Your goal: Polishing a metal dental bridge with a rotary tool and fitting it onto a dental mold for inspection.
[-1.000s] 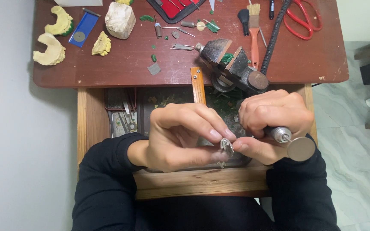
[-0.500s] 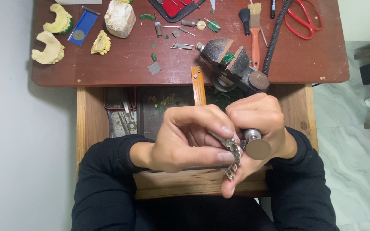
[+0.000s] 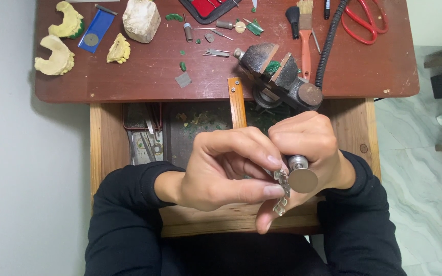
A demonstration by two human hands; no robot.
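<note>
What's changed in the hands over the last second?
Both hands have lifted slightly toward the camera. The right hand turned its disc-tipped rotary tool to face up; the small metal piece now hangs below the left hand. Both grips held. The vise and bench items stayed put.

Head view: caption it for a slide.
Both hands, left hand and right hand, pinch a small metal piece over an open drawer.

A small silver chain piece [image 3: 282,191] of linked segments hangs tilted, touching a round-ended metal handpiece [image 3: 301,175] beside it.
</note>
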